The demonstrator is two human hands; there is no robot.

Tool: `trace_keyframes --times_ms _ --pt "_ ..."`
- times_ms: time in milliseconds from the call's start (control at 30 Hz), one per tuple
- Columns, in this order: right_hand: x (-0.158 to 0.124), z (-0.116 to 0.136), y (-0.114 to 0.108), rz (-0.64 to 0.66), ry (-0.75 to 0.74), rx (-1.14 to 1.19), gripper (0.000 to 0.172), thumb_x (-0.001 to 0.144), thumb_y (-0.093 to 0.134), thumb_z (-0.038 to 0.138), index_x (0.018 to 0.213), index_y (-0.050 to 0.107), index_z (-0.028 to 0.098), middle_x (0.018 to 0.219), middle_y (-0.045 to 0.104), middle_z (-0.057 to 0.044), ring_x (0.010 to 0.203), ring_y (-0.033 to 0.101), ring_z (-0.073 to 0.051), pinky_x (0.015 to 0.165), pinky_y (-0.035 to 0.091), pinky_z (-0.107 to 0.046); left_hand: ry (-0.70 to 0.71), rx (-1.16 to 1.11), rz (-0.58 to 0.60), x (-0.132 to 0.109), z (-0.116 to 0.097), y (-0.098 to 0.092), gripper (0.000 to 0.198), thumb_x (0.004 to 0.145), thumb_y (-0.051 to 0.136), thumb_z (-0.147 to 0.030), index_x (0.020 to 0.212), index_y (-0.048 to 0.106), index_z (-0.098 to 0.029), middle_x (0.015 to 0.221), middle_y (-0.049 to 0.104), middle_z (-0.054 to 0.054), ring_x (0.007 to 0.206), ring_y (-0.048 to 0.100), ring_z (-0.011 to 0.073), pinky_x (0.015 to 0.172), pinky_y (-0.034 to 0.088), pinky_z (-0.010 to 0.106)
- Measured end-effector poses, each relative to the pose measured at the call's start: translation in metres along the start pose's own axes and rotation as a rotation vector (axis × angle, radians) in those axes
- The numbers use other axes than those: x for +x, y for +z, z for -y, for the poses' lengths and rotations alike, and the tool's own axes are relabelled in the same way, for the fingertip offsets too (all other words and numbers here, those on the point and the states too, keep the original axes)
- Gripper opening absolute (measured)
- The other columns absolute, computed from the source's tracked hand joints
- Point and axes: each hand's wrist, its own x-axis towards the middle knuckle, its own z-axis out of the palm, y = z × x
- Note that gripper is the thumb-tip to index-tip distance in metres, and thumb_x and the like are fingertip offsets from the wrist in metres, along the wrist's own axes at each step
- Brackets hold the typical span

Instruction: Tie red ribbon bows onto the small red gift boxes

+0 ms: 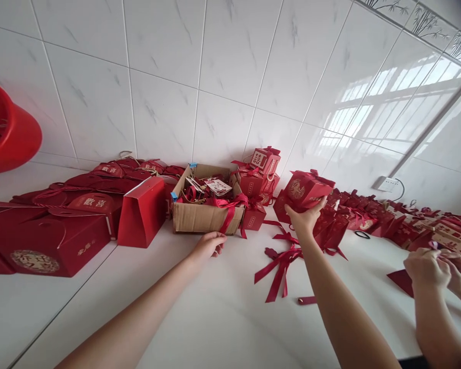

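My right hand (306, 216) grips a red gift box (303, 190) from below, raised at the back of the white table, with gold print on its side and a ribbon on top. My left hand (209, 244) is low in front of an open cardboard box (205, 219), its fingers curled at the end of a red ribbon (227, 218) that drapes over the box's corner. Inside the cardboard box lie ribbons and a white printed card (217, 186). Loose red ribbons (280, 270) lie on the table between my arms.
Large red boxes (77, 225) and a plain red box (142, 212) stand left. Small stacked gift boxes (253, 179) stand behind. Many red boxes (392, 220) line the right. A co-worker's hands (430, 269) work at the right edge. A red bucket (21, 136) is upper left.
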Motion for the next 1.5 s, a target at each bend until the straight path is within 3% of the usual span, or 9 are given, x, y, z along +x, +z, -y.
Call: trace_keyframes --times_ms 200,533,700,867,1067,1267,1400,1500 --pt "0.018 -0.002 0.020 0.027 -0.125 0.010 0.125 0.053 0.077 0.039 0.148 -0.003 0.024 0.140 0.028 -0.015 0.128 0.034 -0.036 0.105 0.034 -0.050 -0.007 0.031 -0.046 0.004 0.005 0.004 0.017 0.062 0.059 -0.032 0.071 0.056 -0.017 0.058 0.052 -0.004 0.051 0.046 0.0090 0.049 0.032 0.021" --pt "0.031 -0.051 0.080 0.137 -0.140 -0.025 0.119 0.053 0.074 0.041 0.148 0.006 0.017 0.129 0.036 -0.017 0.122 0.040 -0.036 0.102 0.035 -0.048 0.064 0.091 -0.096 0.004 0.016 0.010 0.012 0.063 0.056 -0.027 0.071 0.055 -0.019 0.058 0.050 -0.005 0.051 0.044 0.0102 0.047 0.031 0.022" --pt "0.034 -0.077 0.109 0.213 -0.179 -0.016 0.123 0.057 0.072 0.046 0.148 -0.002 0.009 0.127 0.038 -0.021 0.119 0.043 -0.036 0.097 0.038 -0.049 0.114 0.126 -0.116 0.007 0.024 0.009 0.013 0.065 0.055 -0.027 0.076 0.054 -0.019 0.058 0.048 -0.005 0.054 0.043 0.0115 0.052 0.035 0.023" --pt "0.021 -0.101 0.132 0.233 -0.240 -0.007 0.103 0.072 0.059 0.045 0.149 -0.001 0.011 0.137 0.030 -0.024 0.127 0.037 -0.034 0.098 0.036 -0.047 0.116 0.157 -0.110 0.007 0.025 0.009 0.013 0.067 0.055 -0.028 0.078 0.053 -0.020 0.059 0.047 -0.005 0.056 0.044 0.0121 0.052 0.035 0.023" --pt "0.020 -0.108 0.128 0.103 -0.291 -0.044 0.071 0.079 0.048 0.037 0.144 0.028 0.017 0.142 0.023 -0.019 0.134 0.024 -0.033 0.105 0.025 -0.052 0.106 0.178 -0.100 0.005 0.022 0.011 0.013 0.068 0.054 -0.030 0.075 0.053 -0.020 0.058 0.045 -0.005 0.054 0.044 0.0113 0.051 0.034 0.022" --pt "0.015 -0.103 0.116 0.128 -0.397 -0.104 0.059 0.076 0.041 0.021 0.134 0.049 0.022 0.127 0.042 -0.014 0.119 0.039 -0.030 0.100 0.032 -0.053 0.105 0.192 -0.096 0.002 0.019 0.011 0.010 0.067 0.055 -0.028 0.073 0.053 -0.019 0.058 0.047 -0.005 0.053 0.045 0.0109 0.050 0.033 0.022" --pt "0.020 -0.070 0.104 0.033 -0.408 -0.089 0.053 0.076 0.039 0.016 0.124 0.058 0.023 0.120 0.047 -0.013 0.115 0.042 -0.032 0.096 0.035 -0.058 0.119 0.202 -0.092 0.001 0.019 0.011 0.010 0.067 0.055 -0.028 0.072 0.053 -0.020 0.057 0.047 -0.005 0.053 0.045 0.0111 0.050 0.034 0.022" --pt "0.043 -0.030 0.071 -0.105 -0.427 -0.037 0.052 0.083 0.029 0.013 0.128 0.053 0.017 0.127 0.040 -0.016 0.123 0.038 -0.032 0.096 0.036 -0.057 0.135 0.215 -0.093 0.002 0.021 0.010 0.010 0.067 0.055 -0.028 0.072 0.053 -0.020 0.056 0.046 -0.006 0.051 0.045 0.0110 0.049 0.034 0.022"
